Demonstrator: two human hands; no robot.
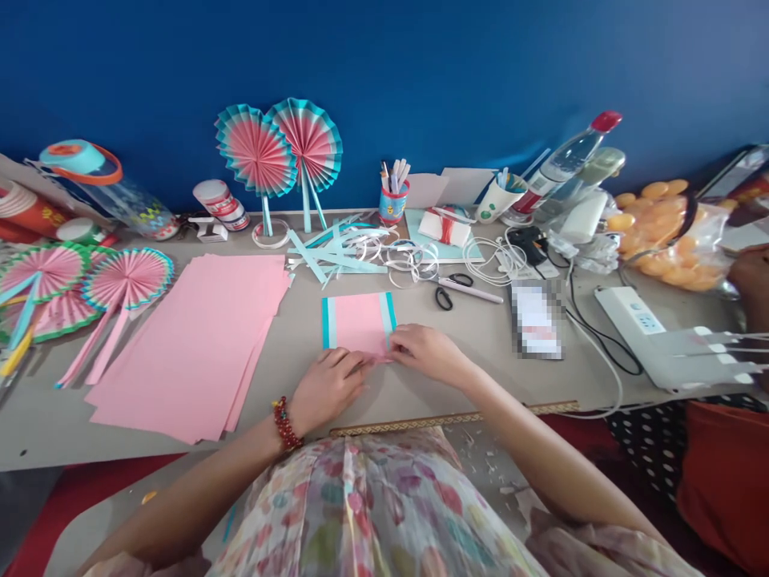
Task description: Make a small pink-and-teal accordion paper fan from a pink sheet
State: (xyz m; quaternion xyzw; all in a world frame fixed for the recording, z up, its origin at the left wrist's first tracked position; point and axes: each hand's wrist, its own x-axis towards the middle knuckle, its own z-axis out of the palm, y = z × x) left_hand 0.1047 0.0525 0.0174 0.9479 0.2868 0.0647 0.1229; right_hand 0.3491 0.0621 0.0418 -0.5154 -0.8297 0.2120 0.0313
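A pink sheet of paper (359,316) with light blue and teal bands along its two sides lies flat in front of me. Its near edge is bent up into a narrow fold. My left hand (332,389) pinches that fold at its left part, the wrist wearing a dark red bead bracelet (287,423). My right hand (429,353) has its fingers closed on the fold's right end. The fingertips partly hide the folded edge. Beyond the sheet rest scissors with black handles (469,290), tips pointing right.
A stack of pink paper (192,344) lies left, beside folded paper fans (128,280). Two more fans (255,152) lean on the blue wall. Paper strips (336,252), a pen cup (393,202), a blurred-screen phone (537,320), cables and a power strip (637,312) fill the back and right. A person sits at right.
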